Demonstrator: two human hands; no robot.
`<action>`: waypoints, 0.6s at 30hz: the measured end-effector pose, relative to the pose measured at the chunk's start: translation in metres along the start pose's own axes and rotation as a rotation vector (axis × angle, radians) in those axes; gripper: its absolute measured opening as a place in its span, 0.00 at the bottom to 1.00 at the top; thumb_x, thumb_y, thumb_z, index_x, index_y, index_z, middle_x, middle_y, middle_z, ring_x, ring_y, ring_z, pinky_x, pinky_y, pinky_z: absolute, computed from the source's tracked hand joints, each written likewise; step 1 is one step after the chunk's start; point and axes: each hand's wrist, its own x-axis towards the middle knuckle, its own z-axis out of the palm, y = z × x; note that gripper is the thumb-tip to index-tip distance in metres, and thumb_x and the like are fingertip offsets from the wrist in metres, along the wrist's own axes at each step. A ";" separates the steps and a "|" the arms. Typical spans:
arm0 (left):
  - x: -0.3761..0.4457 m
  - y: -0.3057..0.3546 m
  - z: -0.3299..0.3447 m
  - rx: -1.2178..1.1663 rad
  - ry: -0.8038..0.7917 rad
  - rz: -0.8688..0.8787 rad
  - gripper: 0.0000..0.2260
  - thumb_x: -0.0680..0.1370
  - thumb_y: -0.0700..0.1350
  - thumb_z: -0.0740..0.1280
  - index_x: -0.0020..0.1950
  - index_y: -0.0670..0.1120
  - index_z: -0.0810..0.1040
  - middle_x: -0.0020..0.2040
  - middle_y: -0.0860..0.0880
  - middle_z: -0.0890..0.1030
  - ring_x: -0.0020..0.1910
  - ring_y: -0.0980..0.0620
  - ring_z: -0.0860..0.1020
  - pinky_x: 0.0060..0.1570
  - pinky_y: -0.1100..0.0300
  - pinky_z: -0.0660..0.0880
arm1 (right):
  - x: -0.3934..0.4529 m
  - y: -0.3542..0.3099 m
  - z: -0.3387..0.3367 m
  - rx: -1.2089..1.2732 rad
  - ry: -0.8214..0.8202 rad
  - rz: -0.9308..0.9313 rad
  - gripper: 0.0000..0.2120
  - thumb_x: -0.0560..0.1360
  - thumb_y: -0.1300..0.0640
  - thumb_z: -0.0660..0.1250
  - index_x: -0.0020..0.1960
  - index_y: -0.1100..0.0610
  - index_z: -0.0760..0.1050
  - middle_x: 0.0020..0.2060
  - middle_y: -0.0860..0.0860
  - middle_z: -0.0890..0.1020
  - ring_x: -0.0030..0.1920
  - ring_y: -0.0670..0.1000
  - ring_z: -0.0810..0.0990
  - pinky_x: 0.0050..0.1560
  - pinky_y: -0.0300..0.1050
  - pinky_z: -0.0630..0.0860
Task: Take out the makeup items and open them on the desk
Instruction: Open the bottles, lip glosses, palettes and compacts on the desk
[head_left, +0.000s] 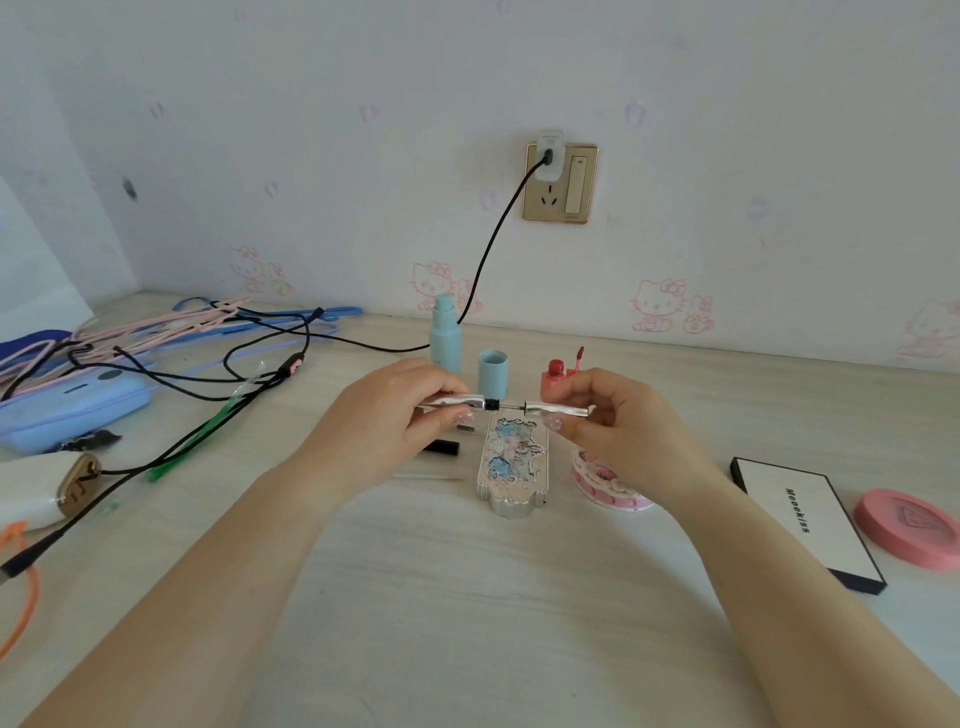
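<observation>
My left hand (387, 415) grips the silver tube (460, 401) of a slim makeup pen above the desk. My right hand (613, 415) pinches its silver cap (563, 409), drawn a little way off so a thin wand shows between the two parts. Below them lies an ornate silver and blue palette (511, 460). Behind stand a light blue bottle (444, 332), its blue cap (492, 371) and an open red lip gloss (555, 371) with its wand beside it. A pink round box (605, 488) sits partly hidden under my right wrist.
A white boxed palette (808, 522) and a pink round compact (909, 527) lie at the right. A blue pouch (72, 402), hangers and black cables (249, 379) cover the left side. A black tube (441, 447) lies under my left hand.
</observation>
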 end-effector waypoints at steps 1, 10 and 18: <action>-0.005 0.000 -0.003 0.002 -0.003 -0.012 0.12 0.74 0.55 0.65 0.54 0.51 0.80 0.45 0.59 0.77 0.45 0.60 0.74 0.46 0.60 0.73 | -0.002 -0.001 0.004 -0.003 -0.011 0.001 0.10 0.72 0.58 0.72 0.44 0.42 0.78 0.41 0.43 0.83 0.28 0.44 0.70 0.34 0.38 0.71; -0.071 -0.031 -0.041 0.080 -0.137 -0.091 0.16 0.71 0.60 0.61 0.50 0.53 0.81 0.43 0.57 0.78 0.44 0.61 0.74 0.46 0.61 0.72 | -0.023 -0.032 0.058 -0.455 -0.150 -0.207 0.06 0.71 0.50 0.72 0.47 0.48 0.80 0.45 0.43 0.79 0.46 0.44 0.74 0.49 0.37 0.71; -0.096 -0.051 -0.041 0.159 -0.222 -0.177 0.10 0.75 0.52 0.68 0.55 0.55 0.81 0.46 0.58 0.75 0.50 0.57 0.74 0.50 0.62 0.70 | -0.028 -0.033 0.098 -0.703 -0.156 -0.271 0.09 0.70 0.47 0.71 0.49 0.48 0.81 0.52 0.48 0.78 0.57 0.52 0.74 0.60 0.47 0.67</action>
